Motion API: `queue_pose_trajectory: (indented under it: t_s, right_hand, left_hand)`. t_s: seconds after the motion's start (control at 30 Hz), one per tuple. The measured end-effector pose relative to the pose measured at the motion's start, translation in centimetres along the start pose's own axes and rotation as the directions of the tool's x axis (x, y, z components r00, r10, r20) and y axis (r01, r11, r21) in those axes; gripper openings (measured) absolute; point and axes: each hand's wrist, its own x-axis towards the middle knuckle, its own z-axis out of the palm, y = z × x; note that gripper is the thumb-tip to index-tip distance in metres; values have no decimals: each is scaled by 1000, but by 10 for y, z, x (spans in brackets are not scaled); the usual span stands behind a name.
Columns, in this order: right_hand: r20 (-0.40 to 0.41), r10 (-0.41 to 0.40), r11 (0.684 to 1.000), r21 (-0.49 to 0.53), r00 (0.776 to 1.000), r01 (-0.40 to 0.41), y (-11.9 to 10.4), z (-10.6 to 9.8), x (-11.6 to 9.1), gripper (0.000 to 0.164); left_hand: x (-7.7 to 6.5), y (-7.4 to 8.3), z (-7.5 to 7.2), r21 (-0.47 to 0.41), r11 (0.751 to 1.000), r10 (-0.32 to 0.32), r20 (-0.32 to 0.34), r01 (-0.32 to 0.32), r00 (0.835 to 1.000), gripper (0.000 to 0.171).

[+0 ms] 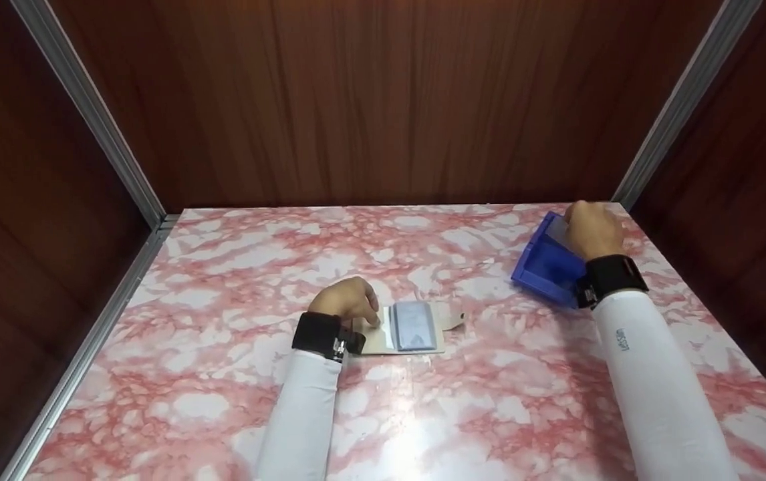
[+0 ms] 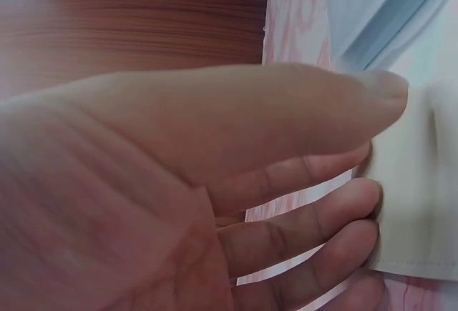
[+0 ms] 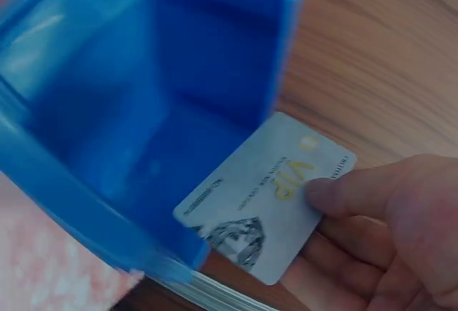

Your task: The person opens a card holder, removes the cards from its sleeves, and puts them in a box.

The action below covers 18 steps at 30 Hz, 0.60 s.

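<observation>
An open cream card holder (image 1: 373, 343) lies on the table, with clear plastic sleeves (image 1: 414, 325) in its middle and a snap tab at its right. My left hand (image 1: 346, 299) grips its left edge; the left wrist view has the thumb over the cream cover (image 2: 411, 211) and the fingers at its border. Over at the right, my right hand (image 1: 595, 230) is at a blue plastic bin (image 1: 547, 267). Seen from the right wrist, that hand pinches a silver VIP card (image 3: 268, 196) between thumb and fingers, beside the bin's open side (image 3: 207, 68).
The table (image 1: 222, 401) has a red and white marbled top. Dark wood-grain panels (image 1: 383, 100) close off the back and both sides, with metal corner posts (image 1: 99, 127) between them.
</observation>
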Motion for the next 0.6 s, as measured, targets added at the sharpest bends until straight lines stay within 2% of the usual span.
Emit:
queue_pose_trajectory:
  t_s: [0.07, 0.17, 0.27, 0.4, 0.6]
  right_hand:
    - [90, 6, 1000, -16, 996, -5, 2, 8, 1, 18]
    - [220, 28, 999, -37, 975, -21, 4, 18, 1, 15]
    - [296, 45, 999, -40, 954, -34, 7, 24, 1, 20]
    - [332, 54, 998, -41, 942, -42, 10, 31, 2, 35]
    - [351, 78, 996, -70, 933, -57, 6, 39, 7, 31]
  left_hand:
    - [0, 0, 1, -11, 1000, -2, 8, 2, 1000, 19]
    - [0, 1, 2, -25, 1000, 2, 18, -1, 1000, 19]
    - [0, 0, 2, -37, 999, 2, 26, -1, 1000, 20]
    - [1, -1, 1, -31, 999, 6, 15, -5, 1000, 19]
    - [1, -2, -1, -57, 998, -14, 19, 15, 1000, 16]
